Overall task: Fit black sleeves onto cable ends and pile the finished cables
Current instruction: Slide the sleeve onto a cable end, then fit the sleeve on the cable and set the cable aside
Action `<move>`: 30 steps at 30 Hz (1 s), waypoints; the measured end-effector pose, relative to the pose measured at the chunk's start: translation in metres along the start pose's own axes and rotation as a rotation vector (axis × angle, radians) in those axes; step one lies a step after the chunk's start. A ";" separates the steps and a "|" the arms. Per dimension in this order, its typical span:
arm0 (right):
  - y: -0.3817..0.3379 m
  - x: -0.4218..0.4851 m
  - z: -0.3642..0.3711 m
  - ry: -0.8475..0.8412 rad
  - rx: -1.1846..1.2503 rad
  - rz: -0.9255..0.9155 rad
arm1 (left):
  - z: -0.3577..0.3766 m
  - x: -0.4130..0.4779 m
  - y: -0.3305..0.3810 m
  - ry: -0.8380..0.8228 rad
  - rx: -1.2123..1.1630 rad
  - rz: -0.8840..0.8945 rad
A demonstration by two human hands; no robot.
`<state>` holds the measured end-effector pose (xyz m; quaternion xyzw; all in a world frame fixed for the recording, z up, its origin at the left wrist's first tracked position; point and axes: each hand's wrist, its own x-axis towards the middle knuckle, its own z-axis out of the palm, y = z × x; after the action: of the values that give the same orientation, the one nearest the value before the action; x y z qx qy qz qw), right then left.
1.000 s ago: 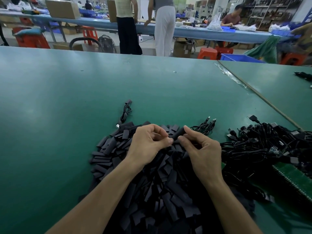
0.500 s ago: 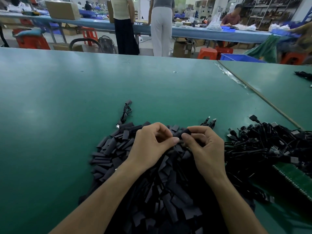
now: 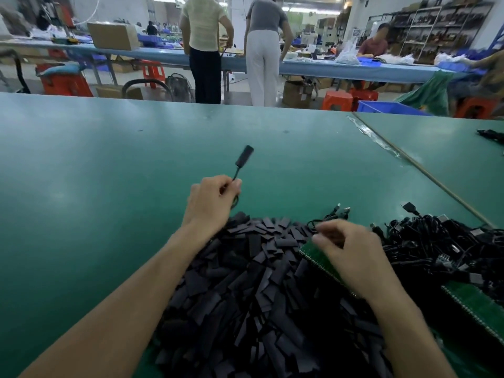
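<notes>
The thin black cable (image 3: 235,174) stands up out of the left hand (image 3: 211,203), its end already wearing a short black sleeve (image 3: 244,155) that leans away over the green table (image 3: 109,186), clear of the surface. The left fingers (image 3: 236,184) pinch the wire just below the sleeved end, and the rest of the cable looks bunched under the palm.

It should be very light and limp. The wire bends wherever it is unsupported, so the firm places to take hold are the stiff sleeved plug or the wire right beside it. The sleeve looks like soft, thin tubing, and a hard squeeze or a pull on it alone could probably slide it off.

Below the wrist lies the heap of flat black sleeves (image 3: 253,282), loose and overlapping, likely to slip against each other when picked through. The right hand (image 3: 351,255) hovers over the heap's right edge, beside a green circuit board strip (image 3: 316,257). It is blurred, its fingers curled, and I cannot tell whether they hold anything. Further right sits a tangle of black cables (image 3: 441,246), which will probably snag when one is drawn out.
</notes>
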<state>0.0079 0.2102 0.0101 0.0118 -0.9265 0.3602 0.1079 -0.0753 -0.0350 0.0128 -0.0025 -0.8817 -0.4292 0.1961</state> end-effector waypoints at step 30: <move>0.019 0.031 -0.016 -0.077 0.007 -0.164 | 0.074 -0.046 0.042 -0.426 -0.413 0.043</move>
<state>-0.0214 0.2365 0.0151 0.1019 -0.9246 0.3528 0.1012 -0.0508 0.0550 -0.0123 -0.1511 -0.7967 -0.5851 0.0108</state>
